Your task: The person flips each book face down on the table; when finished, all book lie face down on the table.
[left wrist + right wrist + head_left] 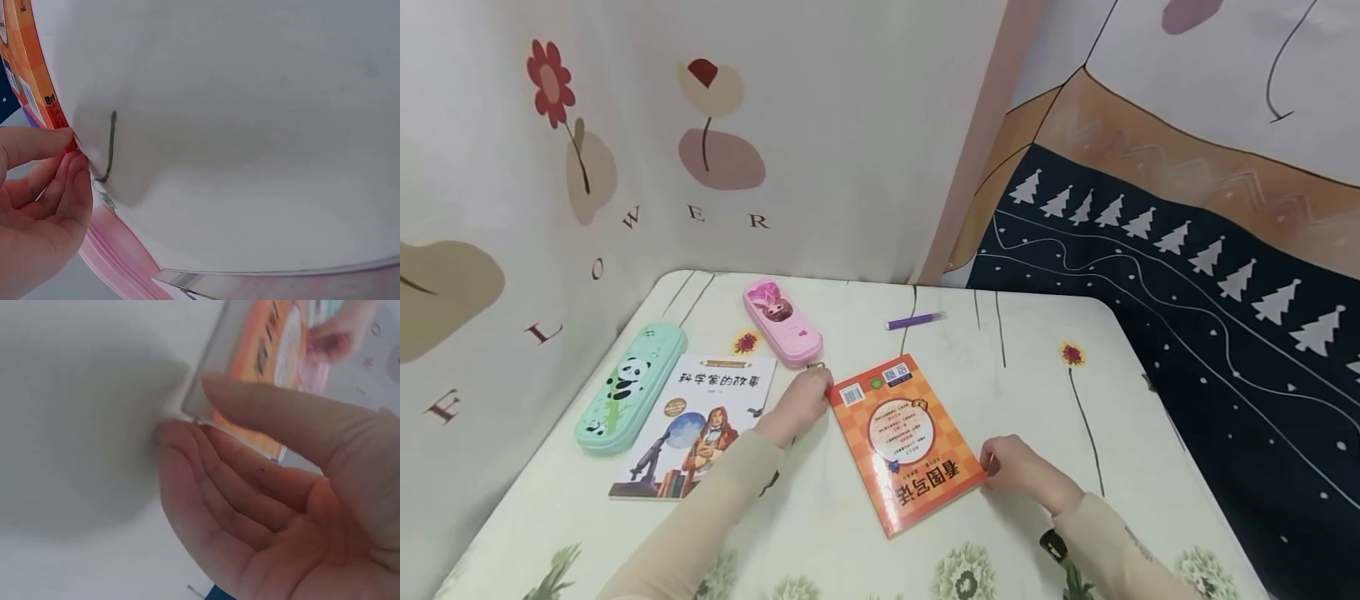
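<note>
An orange book [904,442] with a checkered cover and a round white panel lies in the middle, its title upside down in the head view. My left hand [799,403] pinches its upper left corner between thumb and fingers; the left wrist view shows this hand [47,200] at the book's spine [42,75]. At the lower right corner, my right hand [1026,471] holds the book. In the right wrist view that hand [269,481] has its thumb over the orange book [265,362] and the other fingers curled by its edge.
Left of the orange book lies a white book [696,425] with an illustrated cover. A mint panda pencil case [632,387] lies beside it. Farther back are a pink pencil case [784,323] and a purple pen [914,321]. A flowered cloth [1030,383] covers the table.
</note>
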### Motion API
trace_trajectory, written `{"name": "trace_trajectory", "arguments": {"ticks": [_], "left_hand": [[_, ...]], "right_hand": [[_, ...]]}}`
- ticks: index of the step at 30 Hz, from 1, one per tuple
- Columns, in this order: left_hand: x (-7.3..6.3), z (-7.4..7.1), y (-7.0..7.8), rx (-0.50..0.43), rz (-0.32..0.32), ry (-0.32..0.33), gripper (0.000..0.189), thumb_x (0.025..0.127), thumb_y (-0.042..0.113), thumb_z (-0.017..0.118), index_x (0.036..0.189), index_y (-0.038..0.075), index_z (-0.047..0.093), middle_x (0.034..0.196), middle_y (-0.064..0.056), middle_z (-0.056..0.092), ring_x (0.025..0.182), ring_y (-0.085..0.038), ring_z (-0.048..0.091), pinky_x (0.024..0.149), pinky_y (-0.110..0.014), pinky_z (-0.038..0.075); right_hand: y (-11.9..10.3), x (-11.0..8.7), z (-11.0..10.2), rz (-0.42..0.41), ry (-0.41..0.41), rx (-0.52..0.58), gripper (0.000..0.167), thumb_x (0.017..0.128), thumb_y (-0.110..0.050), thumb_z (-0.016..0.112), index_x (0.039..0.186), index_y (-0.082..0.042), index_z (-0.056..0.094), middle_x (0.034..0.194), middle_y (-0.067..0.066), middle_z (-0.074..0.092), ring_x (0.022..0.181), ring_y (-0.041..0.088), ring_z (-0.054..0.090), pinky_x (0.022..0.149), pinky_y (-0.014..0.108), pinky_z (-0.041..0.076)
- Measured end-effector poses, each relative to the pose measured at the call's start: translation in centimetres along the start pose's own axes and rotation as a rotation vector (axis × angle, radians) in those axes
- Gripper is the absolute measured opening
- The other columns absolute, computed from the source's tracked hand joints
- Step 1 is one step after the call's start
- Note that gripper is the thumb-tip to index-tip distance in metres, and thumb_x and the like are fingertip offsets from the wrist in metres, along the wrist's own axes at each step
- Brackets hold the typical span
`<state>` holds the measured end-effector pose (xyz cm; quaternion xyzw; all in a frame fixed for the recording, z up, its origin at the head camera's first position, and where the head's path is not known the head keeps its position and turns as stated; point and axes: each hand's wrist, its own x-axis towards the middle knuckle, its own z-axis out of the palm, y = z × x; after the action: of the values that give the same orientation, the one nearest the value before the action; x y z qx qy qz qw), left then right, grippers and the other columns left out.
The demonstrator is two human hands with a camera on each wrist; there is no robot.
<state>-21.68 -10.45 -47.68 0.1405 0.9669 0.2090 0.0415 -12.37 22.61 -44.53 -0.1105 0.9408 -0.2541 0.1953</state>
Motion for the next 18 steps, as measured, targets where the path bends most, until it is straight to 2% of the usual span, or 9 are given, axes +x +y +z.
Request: {"name": "trace_trajectory", "arguments": {"ticks": [6,14,18], "left_hand": [[0.3,-0.1,0.4,0.011,-0.012,-0.018,0.017,0.075,-0.006,0.058,0.091,0.001,0.058,0.085,-0.009,0.056,0.078,-0.02,0.05,0.078,-0.035,0.046],[0.9,0.2,0.4,0.047,-0.001,-0.008,0.017,0.074,-0.006,0.059,0.09,0.001,0.058,0.084,-0.009,0.056,0.078,-0.021,0.05,0.077,-0.034,0.046],[1.5,0.2,0.5,0.058,-0.006,-0.02,0.016,0.076,-0.004,0.059,0.091,0.001,0.058,0.083,-0.009,0.055,0.078,-0.021,0.05,0.077,-0.035,0.046]], "right_hand": [[-0.6,-0.1,1.2,-0.017,0.094,-0.116,0.015,0.07,0.005,0.069,0.067,-0.004,0.057,0.062,0.001,0.052,0.058,0.013,0.042,0.052,0.024,0.036],[-1.2,-0.8,1.6,-0.022,0.105,-0.112,0.013,0.07,0.006,0.068,0.068,-0.002,0.058,0.061,0.002,0.053,0.056,0.013,0.043,0.05,0.024,0.037],[-1.7,-1.4,2.1,-0.052,0.092,-0.108,0.014,0.071,0.005,0.068,0.068,-0.001,0.056,0.06,0.003,0.052,0.055,0.013,0.04,0.049,0.023,0.034]]}}
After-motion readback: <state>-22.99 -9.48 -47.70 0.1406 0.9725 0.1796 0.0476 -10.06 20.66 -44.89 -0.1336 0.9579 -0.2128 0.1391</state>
